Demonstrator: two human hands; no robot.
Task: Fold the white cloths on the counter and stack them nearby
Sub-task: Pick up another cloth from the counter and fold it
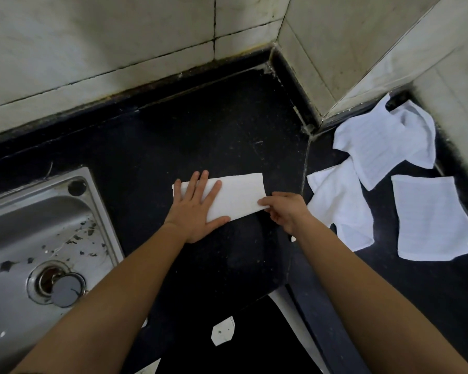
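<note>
A white cloth (241, 194), folded into a long strip, lies on the black counter (200, 136) in the middle. My left hand (197, 209) presses flat on its left end with the fingers spread. My right hand (284, 209) pinches the strip's near right corner. To the right lie several unfolded white cloths: one crumpled by the wall corner (384, 141), one flat below it (338, 209), one flat at the far right (430, 220).
A steel sink (38, 238) with a drain and a loose plug fills the left side. Tiled walls close the back and jut out at the right. The counter's front edge runs below my forearms.
</note>
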